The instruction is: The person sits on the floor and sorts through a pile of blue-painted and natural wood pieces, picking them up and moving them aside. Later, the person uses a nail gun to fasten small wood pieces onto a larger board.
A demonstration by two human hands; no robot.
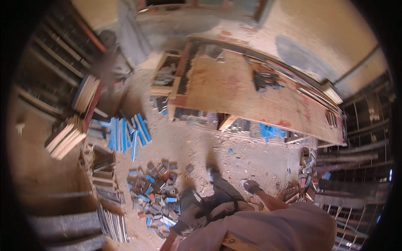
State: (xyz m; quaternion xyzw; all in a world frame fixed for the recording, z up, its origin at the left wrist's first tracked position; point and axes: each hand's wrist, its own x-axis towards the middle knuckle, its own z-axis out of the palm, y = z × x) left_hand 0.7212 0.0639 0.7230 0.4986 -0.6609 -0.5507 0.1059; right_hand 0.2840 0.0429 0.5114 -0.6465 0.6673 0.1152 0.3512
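Note:
My left hand (189,222), in a dark work glove, hangs low by my waist, close to my dark trousers. Its fingers blur into the clothing, so their pose is unclear. Beside it on the floor lies a loose heap of small wood offcut blocks (154,200), grey and brown with some blue faces. My right hand (252,187), also gloved with paler fingertips, hangs out to my right over the dusty floor (245,160). Whether anything sits in its fingers cannot be made out. Ahead stands a long wooden workbench (226,84), its plywood top stained red.
A black power tool (265,81) rests on the bench. Blue-edged boards (119,135) stand in a bundle to the left, near stacked plywood strips (67,141). More offcuts (307,178) lie at right beside a metal grille (361,125). Wood chips litter the floor.

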